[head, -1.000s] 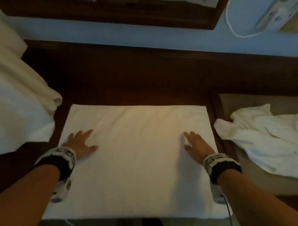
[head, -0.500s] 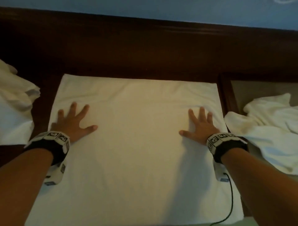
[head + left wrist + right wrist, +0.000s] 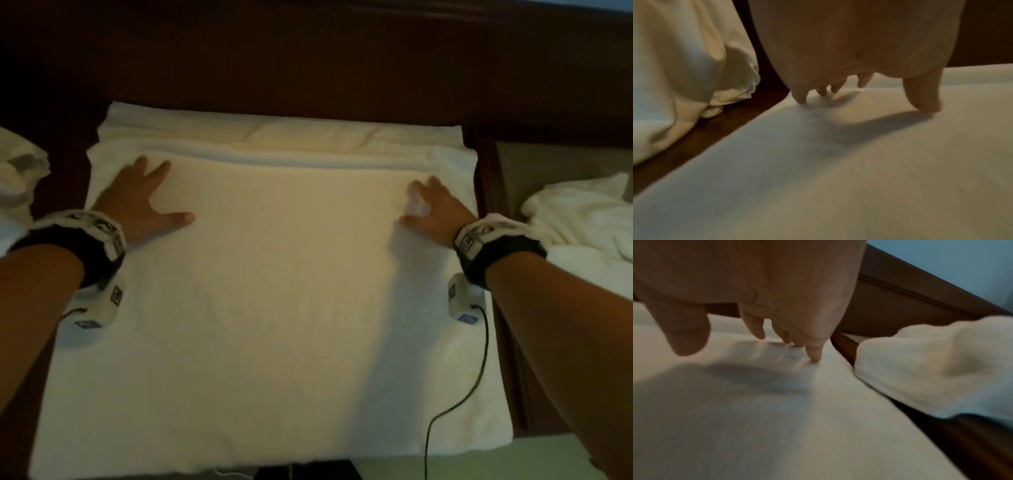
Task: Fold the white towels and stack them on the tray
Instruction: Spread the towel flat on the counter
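A white towel [image 3: 274,291] lies spread flat on the dark wooden surface, with a raised fold ridge [image 3: 274,159] running across near its far edge. My left hand [image 3: 144,198] presses flat on the towel's far left part, fingers spread. My right hand [image 3: 435,209] presses flat on its far right part. In the left wrist view the fingertips [image 3: 800,99] touch the towel [image 3: 838,178]. The right wrist view has the little fingertip [image 3: 815,356] dimpling the towel [image 3: 777,426]. Crumpled white towels [image 3: 582,226] lie in the tray [image 3: 548,161] to the right.
White bedding [image 3: 17,178] bunches at the left, also in the left wrist view as white bedding [image 3: 684,65]. A dark wooden ledge [image 3: 308,68] runs along the far side. The crumpled towel [image 3: 931,366] lies close to my right hand. A black cable [image 3: 455,404] trails from my right wrist.
Both hands have slid away from me across the towel toward its far edge, and a fold ridge now stands ahead of the fingers. The head view has tilted downward.
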Demonstrator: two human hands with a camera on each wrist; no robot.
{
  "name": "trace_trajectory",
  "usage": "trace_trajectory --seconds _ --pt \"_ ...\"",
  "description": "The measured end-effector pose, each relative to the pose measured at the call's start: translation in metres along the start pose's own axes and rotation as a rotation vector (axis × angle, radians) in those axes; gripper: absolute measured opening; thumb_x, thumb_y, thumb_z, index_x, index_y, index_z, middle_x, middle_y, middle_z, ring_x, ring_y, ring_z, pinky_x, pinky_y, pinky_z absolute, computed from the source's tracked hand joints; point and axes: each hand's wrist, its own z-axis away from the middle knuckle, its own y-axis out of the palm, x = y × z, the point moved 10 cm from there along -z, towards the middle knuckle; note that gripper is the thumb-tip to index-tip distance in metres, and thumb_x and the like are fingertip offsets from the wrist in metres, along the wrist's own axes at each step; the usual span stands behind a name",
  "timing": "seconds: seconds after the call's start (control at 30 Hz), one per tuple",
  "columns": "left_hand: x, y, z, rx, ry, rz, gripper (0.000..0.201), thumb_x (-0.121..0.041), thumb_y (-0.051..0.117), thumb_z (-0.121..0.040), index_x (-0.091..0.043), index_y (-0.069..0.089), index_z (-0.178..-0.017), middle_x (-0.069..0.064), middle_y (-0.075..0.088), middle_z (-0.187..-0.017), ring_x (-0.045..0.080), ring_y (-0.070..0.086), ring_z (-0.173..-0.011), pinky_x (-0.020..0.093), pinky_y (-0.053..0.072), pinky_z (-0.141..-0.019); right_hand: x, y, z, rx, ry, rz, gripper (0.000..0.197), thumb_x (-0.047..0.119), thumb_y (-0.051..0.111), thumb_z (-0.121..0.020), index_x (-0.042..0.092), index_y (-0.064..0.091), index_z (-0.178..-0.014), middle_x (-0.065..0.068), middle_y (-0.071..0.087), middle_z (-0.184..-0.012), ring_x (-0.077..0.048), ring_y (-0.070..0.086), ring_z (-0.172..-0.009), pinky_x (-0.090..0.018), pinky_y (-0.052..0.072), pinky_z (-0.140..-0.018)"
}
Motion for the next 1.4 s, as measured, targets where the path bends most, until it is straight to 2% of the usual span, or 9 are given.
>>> trace_trajectory --seconds 0.17,0.23,0.37,0.53,0.63,0.77,1.1,1.3,1.4 --pt "-0.004 0.031 0.064 -0.049 0.044 -0.061 0.084 -0.06 0.058 -0.092 -0.032 0.017 -0.16 0.002 -0.006 -0.169 0.025 0.003 -0.154 0.046 0.014 -0.124 -0.001 0.045 0.068 -0.126 -0.043 0.173 0.072 0.033 0.052 -0.1 0.022 0.011 -0.157 -0.006 -0.004 -0.166 -0.032 0.001 -0.152 -0.049 0.022 -0.12" --pt "0.0 0.045 0.093 -0.031 0.059 -0.101 0.081 -0.061 0.053 -0.093 -0.031 0.018 -0.16 0.004 -0.005 -0.169 0.028 0.005 -0.154 0.05 0.018 -0.122 -0.001 0.064 0.099 -0.082 -0.026 0.184 0.076 0.039 0.054 -0.098 0.027 0.008 -0.157 -0.005 -0.007 -0.166 -0.033 0.002 -0.151 -0.052 0.025 -0.118" --pt "0.024 0.079 0.132 0.147 0.001 -0.111 0.092 -0.08 0.048 -0.084 -0.054 -0.006 -0.154 -0.003 -0.025 -0.165 0.028 -0.009 -0.154 0.061 0.019 -0.118 -0.008 0.109 0.137 0.198 0.046 0.155 0.101 0.061 0.061 -0.086 0.043 -0.012 -0.153 -0.006 -0.028 -0.161 -0.042 -0.014 -0.148 -0.057 0.018 -0.118" --pt "0.035 0.078 0.117 0.238 -0.017 -0.092 0.106 -0.084 0.056 -0.075 -0.06 -0.018 -0.147 -0.006 -0.038 -0.159 0.031 -0.019 -0.152 0.068 0.019 -0.116 -0.002 0.111 0.116 0.258 0.062 0.193 0.124 0.069 0.071 -0.071 0.051 -0.026 -0.146 -0.008 -0.044 -0.152 -0.05 -0.027 -0.141 -0.065 0.017 -0.116" --pt "0.029 0.063 0.091 0.245 -0.032 -0.093 0.109 -0.081 0.06 -0.074 -0.057 -0.014 -0.151 -0.005 -0.037 -0.16 0.034 -0.019 -0.152 0.067 0.016 -0.118 0.004 0.096 0.089 0.259 0.068 0.189 0.125 0.067 0.074 -0.071 0.05 -0.024 -0.146 -0.008 -0.043 -0.152 -0.05 -0.026 -0.141 -0.066 0.016 -0.115" --pt "0.014 0.043 0.061 0.242 -0.041 -0.098 0.112 -0.075 0.065 -0.075 -0.051 -0.009 -0.155 -0.002 -0.035 -0.161 0.035 -0.017 -0.152 0.058 0.01 -0.123 0.011 0.075 0.056 0.249 0.081 0.194 0.126 0.063 0.077 -0.071 0.049 -0.022 -0.148 -0.009 -0.041 -0.154 -0.051 -0.025 -0.141 -0.066 0.015 -0.114" --pt "-0.006 0.008 -0.002 0.151 -0.057 -0.131 0.108 -0.072 0.065 -0.078 -0.051 -0.007 -0.155 -0.002 -0.028 -0.164 0.037 -0.01 -0.153 0.056 0.008 -0.124 0.025 0.034 0.0 0.191 0.054 0.235 0.123 0.063 0.075 -0.072 0.045 -0.016 -0.151 -0.012 -0.033 -0.158 -0.053 -0.019 -0.143 -0.066 0.01 -0.114" --pt "-0.023 0.024 0.047 0.044 -0.04 -0.091 0.084 -0.063 0.055 -0.092 -0.038 0.011 -0.159 -0.001 -0.01 -0.168 0.028 0.003 -0.154 0.06 0.015 -0.12 0.035 0.034 0.04 0.028 -0.001 0.282 0.091 0.056 0.058 -0.091 0.034 -0.002 -0.156 -0.001 -0.023 -0.163 -0.036 -0.007 -0.151 -0.066 0.023 -0.114" --pt "-0.017 0.053 0.103 0.082 -0.008 -0.138 0.089 -0.074 0.046 -0.088 -0.041 0.004 -0.159 0.0 -0.013 -0.168 0.028 0.0 -0.154 0.06 0.015 -0.12 0.027 0.063 0.087 0.064 -0.008 0.278 0.087 0.054 0.057 -0.091 0.034 0.002 -0.156 -0.002 -0.019 -0.164 -0.036 -0.001 -0.151 -0.063 0.028 -0.113"
